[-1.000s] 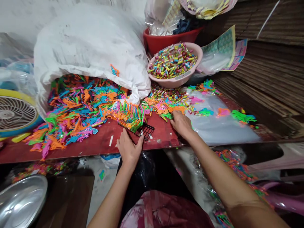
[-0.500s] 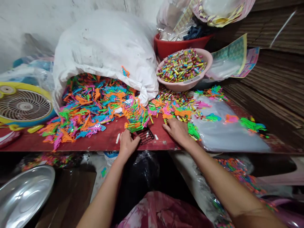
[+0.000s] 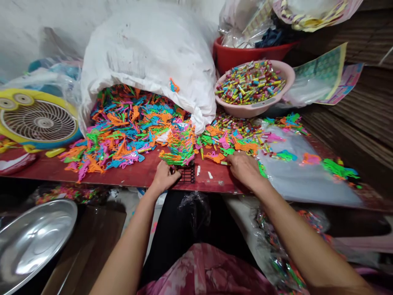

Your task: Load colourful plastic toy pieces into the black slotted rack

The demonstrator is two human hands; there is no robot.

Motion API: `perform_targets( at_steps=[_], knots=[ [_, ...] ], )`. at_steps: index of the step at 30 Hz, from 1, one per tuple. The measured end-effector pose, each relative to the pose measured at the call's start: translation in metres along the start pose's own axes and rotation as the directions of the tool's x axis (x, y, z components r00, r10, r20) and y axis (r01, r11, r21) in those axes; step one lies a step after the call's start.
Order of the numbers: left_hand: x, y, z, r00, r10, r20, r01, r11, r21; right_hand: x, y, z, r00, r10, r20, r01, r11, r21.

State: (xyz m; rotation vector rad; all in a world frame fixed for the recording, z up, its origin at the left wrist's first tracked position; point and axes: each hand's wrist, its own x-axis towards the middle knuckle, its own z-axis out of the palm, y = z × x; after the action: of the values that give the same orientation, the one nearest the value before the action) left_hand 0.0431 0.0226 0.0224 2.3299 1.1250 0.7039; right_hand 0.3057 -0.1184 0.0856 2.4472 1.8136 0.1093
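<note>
Near the table's front edge, my left hand (image 3: 166, 177) is beside a black grid rack (image 3: 188, 175), its fingers closed at the rack's left side; what they hold is too small to tell. A row of colourful plastic toy pieces (image 3: 180, 149) stands stacked on the rack's far part. To the right, my right hand (image 3: 244, 168) reaches into small pieces on the table, its fingertips by a yellow stick and a green piece (image 3: 227, 151); its grip is partly hidden. Left of the rack spreads a large heap of toy pieces (image 3: 123, 127).
A white sack (image 3: 150, 49) lies behind the heap. At the back right stand a pink basin (image 3: 256, 110) of small tubes and a red basin (image 3: 245, 55). Clear plastic bags (image 3: 307, 176) lie right, a yellow fan (image 3: 43, 119) left. Below is a metal bowl (image 3: 39, 241).
The view has shifted, so the table things appear farther right. My right hand has moved slightly right, away from the rack, its fingers now lower among the pieces. My left hand stays by the rack.
</note>
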Motion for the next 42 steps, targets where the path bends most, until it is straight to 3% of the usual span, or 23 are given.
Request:
perform_targets(
  at_steps=[4, 7, 11, 14, 16, 19, 21, 23, 26, 29, 31, 34, 36, 38, 40, 42],
  knots=[
    [-0.005, 0.002, 0.009, 0.996, -0.075, -0.046, 0.074, 0.997, -0.024, -0.002, -0.003, 0.005, 0.992, -0.089, -0.089, 0.092, 0.995, 0.032],
    [-0.005, -0.006, 0.012, 0.988, -0.133, -0.075, 0.121, 0.982, -0.143, 0.000, -0.009, 0.010, 0.986, -0.119, -0.113, 0.130, 0.987, 0.094],
    [-0.003, -0.014, 0.001, 0.987, -0.156, 0.024, 0.155, 0.930, -0.333, -0.001, -0.009, 0.013, 0.991, -0.092, -0.098, 0.109, 0.978, 0.177],
    [-0.003, -0.016, -0.012, 0.966, -0.236, 0.110, 0.260, 0.881, -0.395, -0.003, 0.000, 0.017, 0.992, -0.100, -0.077, 0.119, 0.939, 0.323],
    [-0.002, -0.018, -0.017, 0.943, -0.294, 0.155, 0.333, 0.843, -0.422, -0.004, 0.007, 0.022, 0.987, -0.104, -0.119, 0.152, 0.835, 0.529],
    [0.001, -0.022, -0.019, 0.923, -0.322, 0.210, 0.385, 0.776, -0.500, -0.006, 0.008, 0.032, 0.982, -0.083, -0.167, 0.186, 0.496, 0.848],
    [0.004, -0.024, -0.018, 0.916, -0.321, 0.238, 0.400, 0.736, -0.546, -0.007, 0.001, 0.036, 0.985, -0.056, -0.164, 0.174, 0.303, 0.937],
    [0.007, -0.025, -0.017, 0.910, -0.323, 0.259, 0.414, 0.710, -0.569, -0.007, -0.010, 0.038, 0.987, -0.046, -0.154, 0.161, 0.227, 0.961],
    [0.010, -0.023, -0.017, 0.914, -0.297, 0.277, 0.406, 0.696, -0.592, -0.008, -0.027, 0.037, 0.986, -0.077, -0.147, 0.162, 0.251, 0.954],
    [0.011, -0.019, -0.016, 0.936, -0.256, 0.243, 0.353, 0.710, -0.610, -0.009, -0.039, 0.034, 0.972, -0.082, -0.218, 0.233, 0.365, 0.901],
    [0.008, -0.018, -0.014, 0.956, -0.245, 0.159, 0.290, 0.742, -0.605, -0.009, -0.043, 0.032, 0.958, -0.069, -0.280, 0.280, 0.450, 0.848],
    [-0.005, -0.015, -0.010, 0.967, -0.249, -0.057, 0.177, 0.813, -0.555, -0.008, -0.044, 0.030, 0.956, -0.036, -0.292, 0.266, 0.532, 0.804],
    [-0.020, -0.010, -0.008, 0.929, -0.276, -0.246, 0.126, 0.861, -0.492, -0.006, -0.041, 0.030, 0.967, 0.017, -0.255, 0.203, 0.556, 0.806],
    [-0.036, 0.000, -0.010, 0.853, -0.256, -0.455, 0.075, 0.922, -0.379, -0.002, -0.036, 0.030, 0.977, 0.080, -0.196, 0.114, 0.584, 0.804],
    [-0.049, 0.014, -0.017, 0.776, -0.116, -0.620, -0.005, 0.982, -0.190, 0.002, -0.029, 0.031, 0.984, 0.110, -0.142, 0.037, 0.648, 0.761],
    [-0.054, 0.030, -0.026, 0.760, 0.080, -0.645, -0.105, 0.995, 0.000, 0.004, -0.022, 0.030, 0.985, 0.125, -0.119, -0.014, 0.746, 0.666]
  ],
)
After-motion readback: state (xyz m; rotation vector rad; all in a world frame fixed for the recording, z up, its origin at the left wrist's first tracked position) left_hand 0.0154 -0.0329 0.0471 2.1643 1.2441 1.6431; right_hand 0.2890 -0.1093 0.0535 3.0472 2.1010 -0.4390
